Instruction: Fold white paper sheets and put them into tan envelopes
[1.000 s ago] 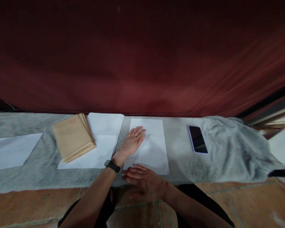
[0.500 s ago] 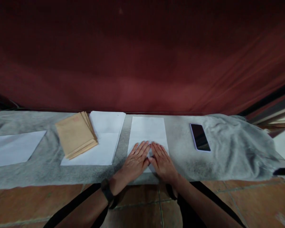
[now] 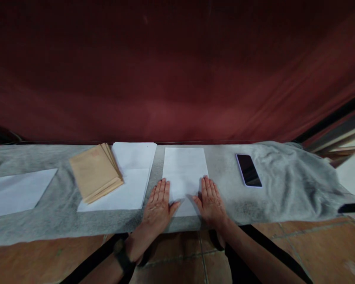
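Observation:
A white sheet of paper (image 3: 185,165) lies flat in front of me, with a faint crease across it. My left hand (image 3: 159,205) rests palm down along its left edge, fingers stretched forward and thumb on the paper. Along the right edge lies my right hand (image 3: 210,203), also flat, its thumb pointing inward over the sheet. Neither hand grips anything. To the left, brown paper envelopes (image 3: 94,169) are piled on a stack of white paper (image 3: 133,189).
A grey cloth (image 3: 225,169) covers the narrow bench. Right of the sheet lies a phone (image 3: 249,170) in a lilac case. Another white sheet (image 3: 17,191) is at the far left. Dark red fabric (image 3: 177,79) hangs behind, and floor tiles (image 3: 174,256) show below.
My hands have slid apart from the middle of the sheet, the left one leftward and the right one rightward, to its two side edges.

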Available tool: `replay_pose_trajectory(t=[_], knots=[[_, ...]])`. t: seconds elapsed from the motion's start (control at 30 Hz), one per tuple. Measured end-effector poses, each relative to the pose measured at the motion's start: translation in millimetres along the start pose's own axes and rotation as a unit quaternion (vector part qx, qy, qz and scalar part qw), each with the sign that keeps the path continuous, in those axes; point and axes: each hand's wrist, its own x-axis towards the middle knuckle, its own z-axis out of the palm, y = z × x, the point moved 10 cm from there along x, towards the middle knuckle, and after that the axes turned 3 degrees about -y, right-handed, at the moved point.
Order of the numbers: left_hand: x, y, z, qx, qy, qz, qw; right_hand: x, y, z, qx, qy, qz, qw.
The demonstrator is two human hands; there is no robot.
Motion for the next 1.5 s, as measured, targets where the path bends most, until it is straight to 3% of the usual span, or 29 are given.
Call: replay_pose_trajectory(t=[0.17, 0.27, 0.33, 0.5, 0.7, 1.03, 1.3, 1.5], knots=[[3, -12, -12.2, 0.005, 0.023, -0.032, 0.999, 10, 18, -2, 0.001, -0.001, 0.051, 0.999], [28, -12, -22.7, 0.009, 0.034, -0.039, 0.999, 39, 23, -11, 0.031, -0.008, 0.075, 0.997], [53, 0, -24.6, -0.005, 0.027, -0.008, 1.0, 64, 18, -12, 0.066, -0.024, 0.068, 0.995], [108, 29, -6.2, -0.029, -0.031, 0.058, 0.997, 115, -1, 9, 0.107, -0.068, 0.057, 0.99], [136, 34, 15.6, -0.027, -0.078, 0.055, 0.995, 144, -1, 35, 0.094, -0.095, 0.05, 0.99], [153, 6, 25.3, -0.008, -0.082, 0.002, 0.997, 160, 2, 47, 0.016, -0.102, 0.064, 0.993], [159, -14, 27.6, 0.007, -0.038, -0.108, 0.993, 158, 21, 48, -0.025, -0.026, 0.136, 0.99], [157, -28, 24.7, 0.014, -0.004, -0.154, 0.988, 152, 38, 43, -0.054, 0.016, 0.159, 0.986]])
